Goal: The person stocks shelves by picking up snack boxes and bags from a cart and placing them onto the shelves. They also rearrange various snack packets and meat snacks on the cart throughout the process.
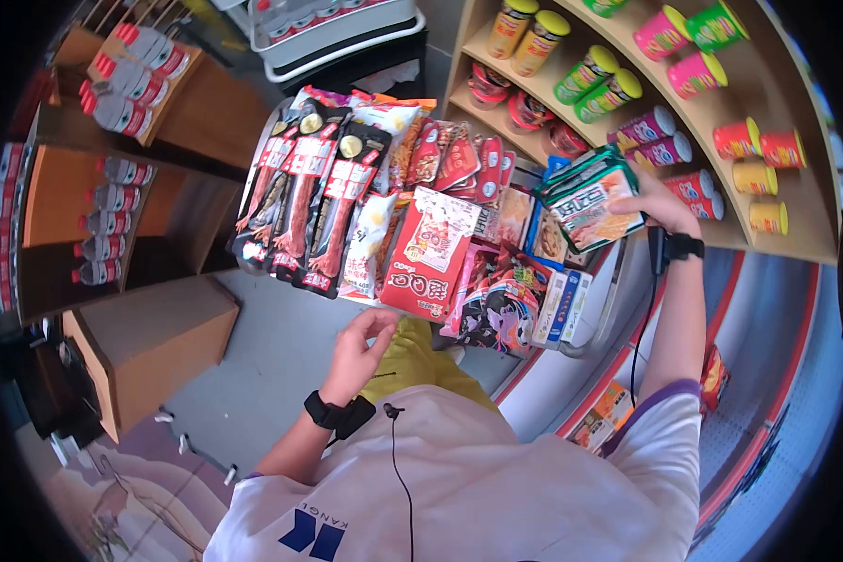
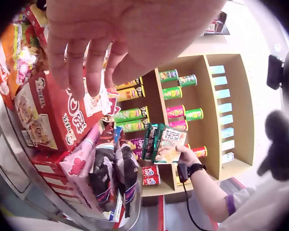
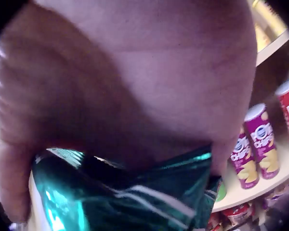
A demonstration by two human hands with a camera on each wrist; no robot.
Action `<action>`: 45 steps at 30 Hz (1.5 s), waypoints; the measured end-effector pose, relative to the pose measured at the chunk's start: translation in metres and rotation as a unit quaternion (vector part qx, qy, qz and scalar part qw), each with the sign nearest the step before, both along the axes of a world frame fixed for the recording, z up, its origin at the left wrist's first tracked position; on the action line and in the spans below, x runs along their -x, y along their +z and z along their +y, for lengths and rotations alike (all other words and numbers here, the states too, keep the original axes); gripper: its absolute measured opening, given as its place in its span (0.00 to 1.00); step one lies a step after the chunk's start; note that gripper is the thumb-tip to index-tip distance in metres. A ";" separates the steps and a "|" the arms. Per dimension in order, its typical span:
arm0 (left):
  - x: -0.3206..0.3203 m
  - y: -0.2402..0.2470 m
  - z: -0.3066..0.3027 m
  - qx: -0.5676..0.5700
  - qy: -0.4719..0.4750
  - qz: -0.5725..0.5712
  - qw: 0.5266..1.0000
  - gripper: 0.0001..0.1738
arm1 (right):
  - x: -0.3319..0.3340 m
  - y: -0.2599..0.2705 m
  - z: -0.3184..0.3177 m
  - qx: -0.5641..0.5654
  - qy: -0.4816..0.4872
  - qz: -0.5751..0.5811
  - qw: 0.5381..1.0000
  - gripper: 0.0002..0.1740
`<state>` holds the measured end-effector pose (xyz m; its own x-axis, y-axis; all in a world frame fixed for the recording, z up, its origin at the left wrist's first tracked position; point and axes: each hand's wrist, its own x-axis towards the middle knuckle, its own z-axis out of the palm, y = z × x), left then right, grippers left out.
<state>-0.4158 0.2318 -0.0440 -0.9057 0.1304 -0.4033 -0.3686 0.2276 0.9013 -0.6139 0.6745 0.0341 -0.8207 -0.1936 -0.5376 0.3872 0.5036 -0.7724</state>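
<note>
My right hand [image 1: 663,203] grips a small stack of shiny green snack packets [image 1: 585,204], its thumb across the front one. In the right wrist view the green foil [image 3: 120,202] shows under the palm, and the other fingers are mostly hidden. The packets are held over the right end of a cart heaped with snacks, beside the shelf of chip cans. Just off the cart's near edge, my left hand [image 1: 358,348] hangs with loosely bent fingers and nothing in them. Nearest to it is a red snack box [image 1: 426,253]; the left wrist view shows the fingers over this box.
Long black snack bags [image 1: 309,187], red packets [image 1: 459,159] and a black-and-pink bag [image 1: 501,300] fill the cart. Chip cans [image 1: 585,80] line the curved wooden shelf at right. Bottled water [image 1: 122,108] stands on shelves at left. A black cable hangs from my right wrist.
</note>
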 end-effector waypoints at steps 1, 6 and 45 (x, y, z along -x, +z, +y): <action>0.003 0.001 0.002 -0.003 -0.016 0.003 1.000 0.09 | -0.020 0.013 0.007 0.035 -0.029 0.035 0.998 0.46; 0.022 0.011 0.022 -0.029 -0.090 0.024 0.995 0.08 | -0.166 0.023 0.049 0.104 -0.254 0.114 0.955 0.41; -0.239 0.052 0.153 0.108 -0.474 0.015 0.874 0.11 | -1.006 -0.366 -0.049 0.125 -0.924 0.018 0.361 0.45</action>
<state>-0.1772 0.3851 0.0081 -0.4431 0.7510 -0.4895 0.0998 0.5839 0.8056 0.3916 0.6259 -0.3316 0.3224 0.6633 -0.6754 -0.1285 -0.6762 -0.7254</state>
